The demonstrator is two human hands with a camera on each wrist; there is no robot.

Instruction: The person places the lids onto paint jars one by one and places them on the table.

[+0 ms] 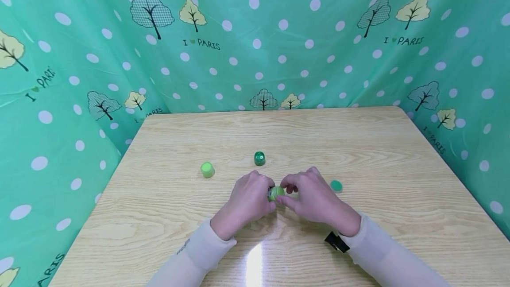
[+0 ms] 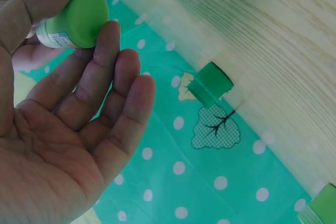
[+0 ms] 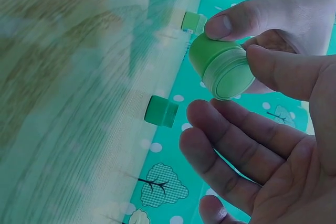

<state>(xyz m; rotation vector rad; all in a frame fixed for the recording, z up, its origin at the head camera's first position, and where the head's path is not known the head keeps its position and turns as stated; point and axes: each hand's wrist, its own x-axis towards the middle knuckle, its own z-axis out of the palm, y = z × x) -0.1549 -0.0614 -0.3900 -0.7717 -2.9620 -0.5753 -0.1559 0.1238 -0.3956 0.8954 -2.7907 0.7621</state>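
Observation:
A small light green jar (image 1: 275,193) is held between both hands above the near middle of the table. My left hand (image 1: 252,193) grips its body, thumb on one side and fingertips on the other. A printed label shows on the jar (image 2: 73,22) in the left wrist view. The jar's pale ringed end (image 3: 231,80) faces my right hand (image 1: 312,196), whose thumb and forefinger pinch at its rim. The other right fingers (image 3: 202,148) stay off it, loosely bent. Beyond the hands stands a dark green jar (image 1: 259,158). A flat green lid (image 1: 336,185) lies right of my right hand.
Another light green jar (image 1: 207,169) stands on the wood-grain table (image 1: 159,216), left of the dark green one. A teal polka-dot curtain (image 1: 279,79) hangs behind and along both sides of the table. A black strap (image 1: 336,242) shows at the right cuff.

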